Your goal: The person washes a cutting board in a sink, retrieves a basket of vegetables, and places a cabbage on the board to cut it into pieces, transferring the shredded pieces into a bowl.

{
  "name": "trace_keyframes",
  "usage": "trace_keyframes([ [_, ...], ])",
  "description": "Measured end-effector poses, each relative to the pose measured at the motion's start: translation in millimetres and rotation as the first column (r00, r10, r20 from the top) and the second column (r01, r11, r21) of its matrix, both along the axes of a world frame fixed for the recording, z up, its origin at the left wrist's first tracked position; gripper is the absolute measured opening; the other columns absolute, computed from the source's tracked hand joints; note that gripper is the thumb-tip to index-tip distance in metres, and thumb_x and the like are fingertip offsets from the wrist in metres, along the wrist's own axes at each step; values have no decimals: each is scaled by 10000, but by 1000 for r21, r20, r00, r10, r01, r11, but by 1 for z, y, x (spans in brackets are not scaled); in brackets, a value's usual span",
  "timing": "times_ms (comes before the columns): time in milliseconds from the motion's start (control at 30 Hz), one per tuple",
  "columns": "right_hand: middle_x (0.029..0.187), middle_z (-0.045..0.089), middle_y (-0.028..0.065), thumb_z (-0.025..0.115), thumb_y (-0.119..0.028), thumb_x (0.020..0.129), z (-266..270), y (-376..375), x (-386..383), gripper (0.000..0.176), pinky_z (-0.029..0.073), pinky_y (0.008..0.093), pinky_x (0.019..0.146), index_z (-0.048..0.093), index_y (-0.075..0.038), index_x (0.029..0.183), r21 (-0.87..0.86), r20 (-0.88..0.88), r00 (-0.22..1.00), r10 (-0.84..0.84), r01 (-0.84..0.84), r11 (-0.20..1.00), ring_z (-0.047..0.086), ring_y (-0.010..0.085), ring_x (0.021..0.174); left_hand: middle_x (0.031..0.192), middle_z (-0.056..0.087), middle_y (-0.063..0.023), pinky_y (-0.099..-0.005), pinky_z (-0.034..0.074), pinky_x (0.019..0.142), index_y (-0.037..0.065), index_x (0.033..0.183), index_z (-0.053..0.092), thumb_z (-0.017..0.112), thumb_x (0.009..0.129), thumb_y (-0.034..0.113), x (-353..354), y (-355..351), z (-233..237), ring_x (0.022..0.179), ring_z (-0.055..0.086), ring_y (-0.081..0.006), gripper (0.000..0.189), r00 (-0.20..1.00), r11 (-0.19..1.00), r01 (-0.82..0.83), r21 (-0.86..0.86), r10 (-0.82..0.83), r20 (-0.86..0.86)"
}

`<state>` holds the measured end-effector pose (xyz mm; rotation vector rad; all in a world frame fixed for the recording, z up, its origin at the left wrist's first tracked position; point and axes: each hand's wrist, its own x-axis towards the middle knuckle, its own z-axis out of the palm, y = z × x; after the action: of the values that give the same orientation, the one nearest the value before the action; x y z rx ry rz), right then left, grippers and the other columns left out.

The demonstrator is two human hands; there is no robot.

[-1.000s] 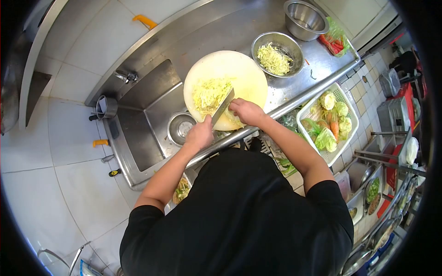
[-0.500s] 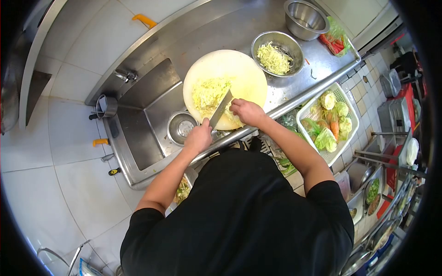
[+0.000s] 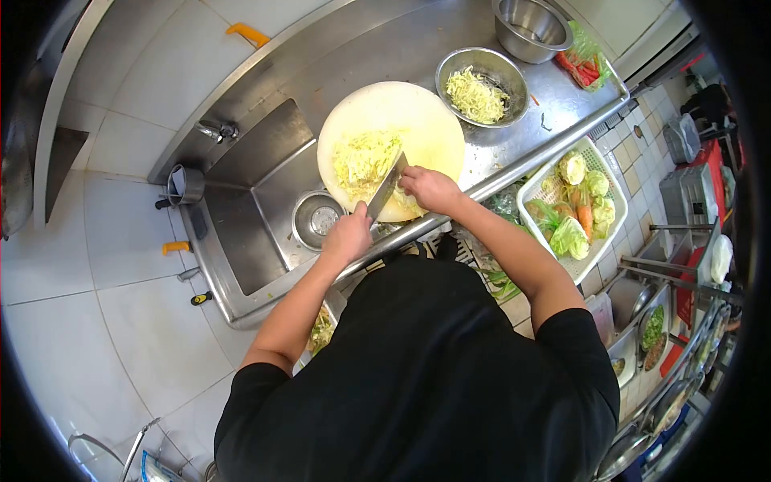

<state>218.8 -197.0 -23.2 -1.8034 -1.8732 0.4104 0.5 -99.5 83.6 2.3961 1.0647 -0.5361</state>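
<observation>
My left hand [image 3: 347, 236] grips the handle of a cleaver [image 3: 386, 188] whose blade rests on a round pale cutting board [image 3: 426, 120]. My right hand [image 3: 432, 189] presses down on a chunk of cabbage [image 3: 408, 202] at the board's near edge, right beside the blade. A pile of shredded cabbage [image 3: 365, 159] lies on the board to the left of the blade.
A steel bowl of shredded cabbage [image 3: 480, 78] and an empty steel bowl [image 3: 530, 26] stand behind the board. A sink [image 3: 249, 201] with a small bowl [image 3: 315, 219] lies left. A white basket [image 3: 536, 183] of cabbages and carrots sits to the right, below the counter.
The cleaver has kept chopping in small strokes beside my right hand. The whole view has shifted slightly upward. Nothing else on the counter has moved.
</observation>
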Motion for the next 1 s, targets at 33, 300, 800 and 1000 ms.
trace_keyframes([
  [33,1062,637,117,653,-66,850,1,0,1,99,571,425,839,679,-54,945,5,3,1000,0,0,1000,679,301,1006,948,708,-306,-608,524,839,49,1202,513,519,1037,249,5,2,10,944,688,-506,259,1000,1000,16,-3,-16,8],
  [300,1058,638,124,657,-80,868,10,-2,-1,155,568,436,831,647,-61,1022,-32,-15,1000,-13,13,999,669,322,1006,937,703,-309,-618,517,819,51,1192,496,523,1041,252,9,1,20,928,693,-502,253,998,998,60,25,-60,15],
  [800,1029,638,143,647,-96,875,8,-8,-4,127,581,450,795,680,-45,987,-72,29,998,-64,66,995,691,342,940,934,700,-324,-631,518,819,40,1164,498,514,1033,237,9,-16,9,910,690,-514,237,998,1000,-2,7,1,60],
  [1000,1038,655,158,577,-46,860,25,-8,0,162,594,454,788,662,-28,997,-130,91,995,-36,48,990,705,348,935,893,680,-338,-641,504,812,41,1165,493,521,1038,264,14,-14,11,883,668,-540,258,997,999,33,33,-35,72],
])
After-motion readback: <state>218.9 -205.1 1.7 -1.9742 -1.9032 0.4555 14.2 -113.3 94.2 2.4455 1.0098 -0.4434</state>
